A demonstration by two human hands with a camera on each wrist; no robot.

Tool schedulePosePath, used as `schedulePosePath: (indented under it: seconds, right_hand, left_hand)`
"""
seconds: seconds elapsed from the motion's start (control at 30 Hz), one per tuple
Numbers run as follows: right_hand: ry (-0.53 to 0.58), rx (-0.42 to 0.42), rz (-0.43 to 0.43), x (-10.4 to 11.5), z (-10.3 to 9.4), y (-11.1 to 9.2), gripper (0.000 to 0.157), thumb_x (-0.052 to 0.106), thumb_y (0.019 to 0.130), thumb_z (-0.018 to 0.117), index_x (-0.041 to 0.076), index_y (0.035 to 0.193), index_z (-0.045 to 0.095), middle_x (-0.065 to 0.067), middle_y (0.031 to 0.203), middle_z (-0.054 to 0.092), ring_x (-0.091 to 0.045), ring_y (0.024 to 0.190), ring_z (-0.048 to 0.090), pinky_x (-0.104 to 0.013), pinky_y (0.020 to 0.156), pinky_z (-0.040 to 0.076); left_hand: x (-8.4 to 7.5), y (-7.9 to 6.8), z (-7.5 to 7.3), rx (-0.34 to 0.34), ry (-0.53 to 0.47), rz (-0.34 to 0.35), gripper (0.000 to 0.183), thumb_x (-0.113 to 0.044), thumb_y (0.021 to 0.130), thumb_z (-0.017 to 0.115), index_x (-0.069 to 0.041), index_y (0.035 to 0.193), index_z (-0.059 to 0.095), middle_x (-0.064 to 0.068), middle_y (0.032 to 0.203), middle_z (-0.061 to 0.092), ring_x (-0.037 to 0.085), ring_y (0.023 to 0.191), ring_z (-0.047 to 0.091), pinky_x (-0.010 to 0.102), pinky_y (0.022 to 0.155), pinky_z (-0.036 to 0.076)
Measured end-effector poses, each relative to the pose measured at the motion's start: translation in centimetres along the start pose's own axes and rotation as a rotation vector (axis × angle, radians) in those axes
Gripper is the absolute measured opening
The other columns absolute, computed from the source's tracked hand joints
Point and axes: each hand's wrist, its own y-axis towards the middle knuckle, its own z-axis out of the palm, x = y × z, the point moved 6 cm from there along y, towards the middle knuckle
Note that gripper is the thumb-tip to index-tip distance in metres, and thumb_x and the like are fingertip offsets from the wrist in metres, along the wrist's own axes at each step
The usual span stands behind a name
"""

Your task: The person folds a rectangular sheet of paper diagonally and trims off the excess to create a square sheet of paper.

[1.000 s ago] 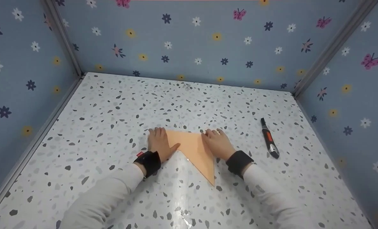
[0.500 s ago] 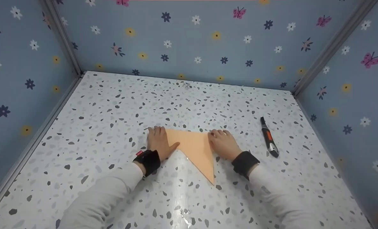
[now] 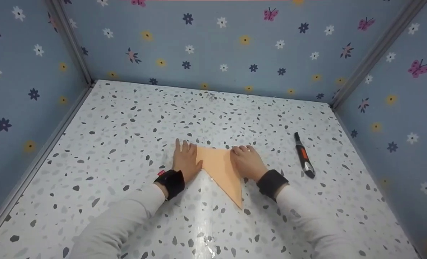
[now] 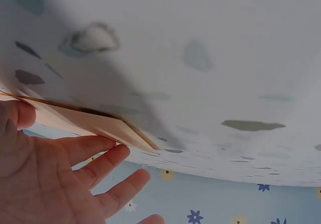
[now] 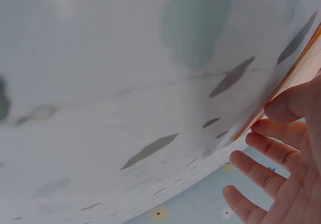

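A folded sheet of orange paper (image 3: 219, 165) lies on the table, with a straight far edge and one corner pointing toward me. My left hand (image 3: 186, 160) rests over its left part, hiding that end. In the left wrist view the left hand's fingers (image 4: 93, 148) spread fairly straight, with thumb and index against the folded paper (image 4: 90, 121). On the other side, my right hand (image 3: 247, 163) lies over the paper's right edge. The right wrist view shows that hand's fingers (image 5: 273, 146) loosely extended, thumb and index right at the paper's edge (image 5: 296, 68).
A black and orange utility knife (image 3: 304, 158) lies to the right of my right hand on the speckled white table (image 3: 127, 118). Blue patterned panels (image 3: 213, 43) enclose the table at the back and both sides.
The left hand has shifted right along the paper, its fingers now more extended. My right hand slid right, off the paper's right part, then came back left onto it. The knife stays put.
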Motion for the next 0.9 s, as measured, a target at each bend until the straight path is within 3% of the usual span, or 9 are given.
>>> schedulePosePath:
  seconds: [0.23, 0.4, 0.6, 0.9]
  right_hand:
    - [-0.033, -0.026, -0.052, 1.4, -0.3, 1.1, 0.043, 0.005, 0.092, 0.061, 0.001, 0.135, 0.061, -0.011, 0.136, 0.061, -0.032, 0.121, 0.062, -0.05, 0.107, 0.051]
    - [-0.064, -0.048, -0.071, 2.0, -0.7, 1.6, 0.045, 0.005, 0.09, 0.063, 0.003, 0.135, 0.061, -0.01, 0.133, 0.062, -0.031, 0.117, 0.063, -0.049, 0.105, 0.053]
    - [-0.057, -0.042, -0.066, 2.0, -0.8, 1.9, 0.044, 0.006, 0.093, 0.063, 0.006, 0.137, 0.061, -0.011, 0.133, 0.063, -0.032, 0.119, 0.063, -0.051, 0.105, 0.053]
    - [0.001, 0.02, -0.055, 2.0, -0.4, 1.9, 0.054, 0.005, 0.094, 0.061, 0.009, 0.147, 0.053, -0.015, 0.14, 0.061, -0.036, 0.124, 0.061, -0.055, 0.108, 0.051]
  left_hand:
    - [-1.8, 0.6, -0.1, -0.052, 0.062, 0.065, 0.054, -0.035, 0.101, 0.053, -0.004, 0.146, 0.054, 0.009, 0.147, 0.057, 0.032, 0.145, 0.047, 0.054, 0.126, 0.03]
    - [-3.2, 1.3, 0.0, -0.036, 0.115, 0.087, 0.056, -0.037, 0.101, 0.054, -0.006, 0.148, 0.053, 0.007, 0.148, 0.055, 0.033, 0.147, 0.045, 0.053, 0.125, 0.031]
    - [-4.4, 2.1, -0.2, 0.004, 0.092, 0.088, 0.057, -0.04, 0.103, 0.053, -0.011, 0.152, 0.049, 0.006, 0.153, 0.053, 0.03, 0.147, 0.045, 0.053, 0.127, 0.029]
    - [-5.1, 2.1, -0.3, -0.049, 0.045, 0.097, 0.057, -0.041, 0.102, 0.053, -0.012, 0.151, 0.05, 0.007, 0.149, 0.056, 0.032, 0.144, 0.048, 0.055, 0.127, 0.029]
